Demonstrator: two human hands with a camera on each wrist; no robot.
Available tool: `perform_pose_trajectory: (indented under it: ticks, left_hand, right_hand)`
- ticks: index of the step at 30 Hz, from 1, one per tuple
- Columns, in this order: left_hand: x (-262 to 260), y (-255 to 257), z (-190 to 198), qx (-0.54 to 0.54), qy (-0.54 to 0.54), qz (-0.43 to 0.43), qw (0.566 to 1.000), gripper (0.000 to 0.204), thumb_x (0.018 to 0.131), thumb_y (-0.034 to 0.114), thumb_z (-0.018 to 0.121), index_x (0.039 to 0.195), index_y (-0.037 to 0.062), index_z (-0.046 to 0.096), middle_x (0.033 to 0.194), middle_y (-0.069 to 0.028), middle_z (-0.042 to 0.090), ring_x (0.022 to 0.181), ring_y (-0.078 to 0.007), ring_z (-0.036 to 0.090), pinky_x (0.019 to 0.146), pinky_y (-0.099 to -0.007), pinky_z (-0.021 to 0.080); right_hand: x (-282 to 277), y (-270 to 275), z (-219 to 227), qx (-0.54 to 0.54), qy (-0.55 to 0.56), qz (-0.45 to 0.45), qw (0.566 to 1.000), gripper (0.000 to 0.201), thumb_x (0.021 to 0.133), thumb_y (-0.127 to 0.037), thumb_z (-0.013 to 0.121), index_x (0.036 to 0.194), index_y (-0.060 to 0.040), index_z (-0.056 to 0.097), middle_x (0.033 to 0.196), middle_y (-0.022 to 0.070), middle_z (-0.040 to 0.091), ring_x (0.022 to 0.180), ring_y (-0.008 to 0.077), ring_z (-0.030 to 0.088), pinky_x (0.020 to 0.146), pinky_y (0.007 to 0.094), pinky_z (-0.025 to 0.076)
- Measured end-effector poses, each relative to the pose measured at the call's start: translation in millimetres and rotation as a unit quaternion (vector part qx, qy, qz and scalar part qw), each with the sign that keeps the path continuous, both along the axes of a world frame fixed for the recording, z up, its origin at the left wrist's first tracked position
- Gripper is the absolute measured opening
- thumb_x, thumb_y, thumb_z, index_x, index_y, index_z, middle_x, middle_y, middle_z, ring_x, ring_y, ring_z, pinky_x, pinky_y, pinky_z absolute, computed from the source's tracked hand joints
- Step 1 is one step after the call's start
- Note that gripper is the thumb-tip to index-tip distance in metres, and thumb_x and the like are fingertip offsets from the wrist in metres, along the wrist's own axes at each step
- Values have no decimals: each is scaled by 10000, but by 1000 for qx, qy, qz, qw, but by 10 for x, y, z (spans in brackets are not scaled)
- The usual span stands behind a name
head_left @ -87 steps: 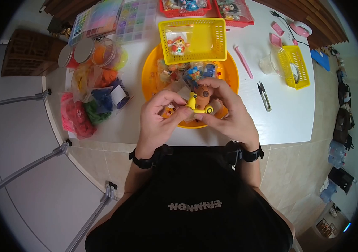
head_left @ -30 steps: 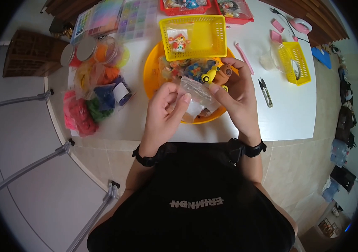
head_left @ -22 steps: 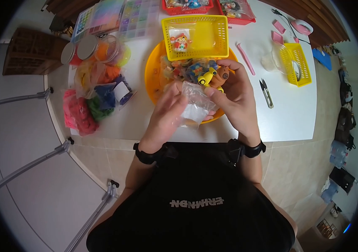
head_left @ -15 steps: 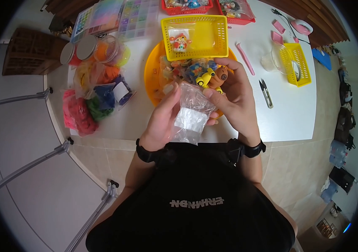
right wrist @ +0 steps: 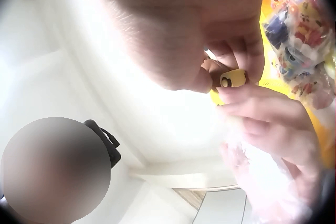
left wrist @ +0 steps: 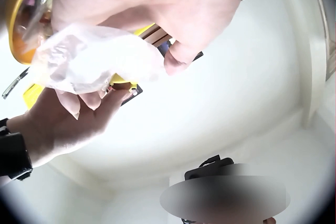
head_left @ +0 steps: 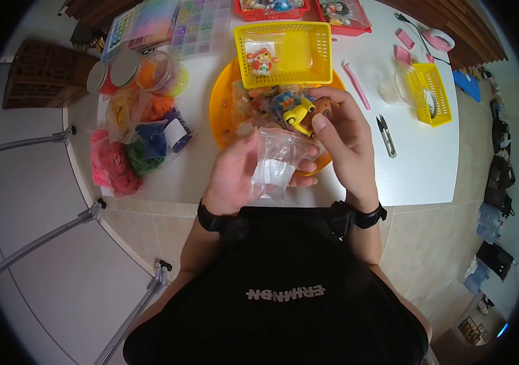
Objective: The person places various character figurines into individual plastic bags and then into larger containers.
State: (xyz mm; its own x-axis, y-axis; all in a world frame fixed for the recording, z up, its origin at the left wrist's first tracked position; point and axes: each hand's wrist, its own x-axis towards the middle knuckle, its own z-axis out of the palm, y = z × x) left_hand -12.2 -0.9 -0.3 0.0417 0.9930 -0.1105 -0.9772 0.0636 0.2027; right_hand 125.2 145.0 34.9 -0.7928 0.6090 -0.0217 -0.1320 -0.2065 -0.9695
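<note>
In the head view, my right hand [head_left: 352, 137] grips a small brown toy animal figure [head_left: 322, 108] with a yellow toy scooter [head_left: 299, 114], thumb over the front and fingers behind. The hand covers part of both in the right wrist view, where the yellow piece [right wrist: 233, 79] shows between the fingers. My left hand [head_left: 230, 173] lies palm up, fairly straight fingers reaching under a clear plastic bag [head_left: 271, 173] with a white patch. Its fingertips stick out past the bag, close below the right hand. Both hands are over the near rim of an orange tray [head_left: 220, 115].
Bagged small toys [head_left: 265, 100] fill the tray. A yellow basket [head_left: 283, 79] holding a bagged figure sits across its far side. Bagged coloured materials [head_left: 113, 164] and jars lie left; snips [head_left: 386, 135], a pink tool [head_left: 356, 86] and another yellow basket [head_left: 435, 115] lie right.
The right hand has kept the figure and scooter and turned them slightly. The left hand first pinched the bag, then turned palm up; the bag, lower now, rests across it.
</note>
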Motion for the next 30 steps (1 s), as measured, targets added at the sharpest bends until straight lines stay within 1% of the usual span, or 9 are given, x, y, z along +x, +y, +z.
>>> perform_pose_trajectory:
  ticks: [2,5,7,9,12,17,22,26,30]
  left_hand:
    - [0,-13,2,-1,-12,-3,1000,759,1019,531,501,1508,-34,367,1397,-323,538,1172,-447,632,1061,-620,464]
    - [7,10,-68,56,-79,-12,995,765,1014,528,510,1507,-38,365,1394,-334,535,1155,-456,636,1048,-622,468]
    - [-14,9,-90,65,-52,-15,996,770,1010,531,515,1508,-36,362,1382,-326,545,1142,-449,642,1039,-627,470]
    - [-16,6,-84,69,-42,-9,997,771,1008,533,517,1505,-36,365,1371,-317,555,1131,-444,647,1031,-632,472]
    - [14,-4,-43,60,-50,8,997,762,1008,532,515,1495,-38,378,1357,-300,574,1119,-439,654,1024,-636,475]
    - [18,-31,-72,10,-30,0,999,709,1022,500,505,1473,-38,409,1327,-278,608,1112,-429,662,1030,-641,474]
    - [33,-27,-50,-9,-23,8,1000,635,1042,443,491,1457,-34,436,1319,-272,614,1149,-430,652,1041,-654,465]
    - [48,-29,-72,-18,-30,18,999,576,1055,401,479,1448,-18,450,1327,-250,611,1175,-431,645,1045,-651,469]
    - [62,-26,-94,-4,37,26,999,523,1065,358,474,1448,4,438,1339,-224,608,1178,-406,651,1040,-606,497]
  right_hand:
    - [-1,14,-6,8,3,-11,1000,324,1027,-58,577,1343,-45,508,1018,53,653,742,59,591,676,220,507]
    - [8,11,85,1,7,-9,1000,309,1030,-68,575,1330,-30,509,1011,52,661,799,61,590,693,223,505]
    - [25,42,64,35,28,7,999,306,1038,-85,570,1331,-26,503,1024,61,664,837,69,605,694,224,521]
    - [65,4,166,-24,50,42,998,310,1045,-100,563,1339,-27,494,1044,70,664,872,84,620,705,229,541]
    - [82,-8,184,-45,65,79,994,318,1055,-127,557,1348,-30,483,1080,82,661,926,104,634,721,236,565]
    - [62,-7,127,-25,79,53,995,318,1065,-168,551,1345,-32,486,1094,77,649,967,107,628,732,234,558]
    - [101,35,141,-18,72,78,994,311,1068,-180,547,1340,-38,493,1062,61,639,990,101,614,831,236,519]
    - [88,29,118,1,65,65,996,305,1068,-164,540,1342,-39,490,1091,58,625,1009,99,600,870,239,500]
    - [79,17,160,-1,48,65,997,305,1068,-154,536,1343,-35,484,1123,56,613,1028,99,588,867,238,499]
